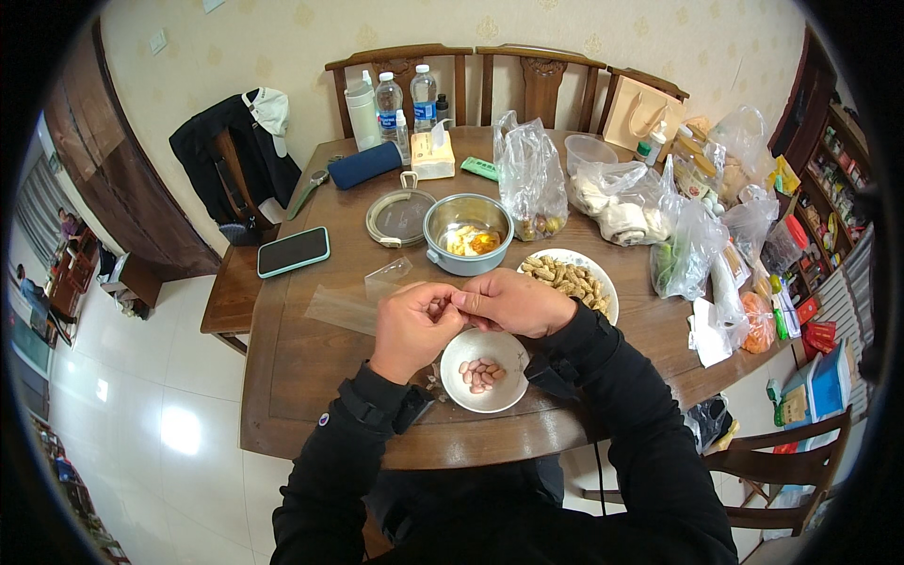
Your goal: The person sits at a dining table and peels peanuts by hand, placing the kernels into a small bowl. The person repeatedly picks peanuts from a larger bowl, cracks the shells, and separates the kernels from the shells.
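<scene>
My left hand [418, 326] and my right hand [519, 302] meet above the table, fingers bent and fingertips touching. Whatever may be pinched between them is hidden by the fingers. Just below them stands a white bowl [519, 381] with several pinkish shelled peanut kernels [482, 374] in it. A white plate [613, 286] heaped with unshelled peanuts [568, 279] lies beside my right wrist, partly covered by the sleeve. Small shell scraps [432, 381] rest at the bowl's left side. Beyond my hands sits a grey steel-lined food container [470, 265] holding yellowish and orange food scraps.
A container lid [401, 217], a phone [294, 252] and clear plastic sheeting [339, 308] lie to the left. Tissues [432, 159], water bottles [424, 99] and a blue cylinder [364, 166] stand farther back. Bagged food [628, 205] and jars [696, 173] crowd the right side.
</scene>
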The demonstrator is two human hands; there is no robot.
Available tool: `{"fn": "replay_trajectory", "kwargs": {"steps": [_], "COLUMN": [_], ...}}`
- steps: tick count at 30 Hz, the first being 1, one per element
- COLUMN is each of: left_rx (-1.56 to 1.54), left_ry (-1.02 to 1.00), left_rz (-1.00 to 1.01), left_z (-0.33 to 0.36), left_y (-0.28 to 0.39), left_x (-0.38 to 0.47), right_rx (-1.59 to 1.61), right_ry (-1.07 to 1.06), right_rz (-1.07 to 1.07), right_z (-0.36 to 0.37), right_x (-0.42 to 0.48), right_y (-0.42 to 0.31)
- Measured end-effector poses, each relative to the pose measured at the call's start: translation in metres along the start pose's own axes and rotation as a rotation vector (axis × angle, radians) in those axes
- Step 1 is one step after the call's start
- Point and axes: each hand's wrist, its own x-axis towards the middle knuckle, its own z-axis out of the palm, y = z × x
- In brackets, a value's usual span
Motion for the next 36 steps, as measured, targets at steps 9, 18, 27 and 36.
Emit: {"fn": "replay_trajectory", "kwargs": {"steps": [9, 18, 27, 36], "left_rx": [0.147, 0.189, 0.138, 0.036], "left_ry": [0.083, 0.116, 0.126, 0.063], "left_rz": [0.080, 0.100, 0.111, 0.099], "left_z": [0.004, 0.005, 0.006, -0.003], "left_y": [0.002, 0.008, 0.007, 0.007], "left_x": [-0.002, -0.002, -0.002, 0.002], "right_rx": [-0.166, -0.269, -0.237, 0.265], "right_ry": [0.008, 0.030, 0.011, -0.097], "right_rz": [-0.040, -0.045, -0.035, -0.062], "right_z": [-0.002, -0.001, -0.002, -0.007], "right_x": [-0.003, -0.002, -0.007, -0.008], "right_y": [-0.003, -0.004, -0.011, -0.006]}}
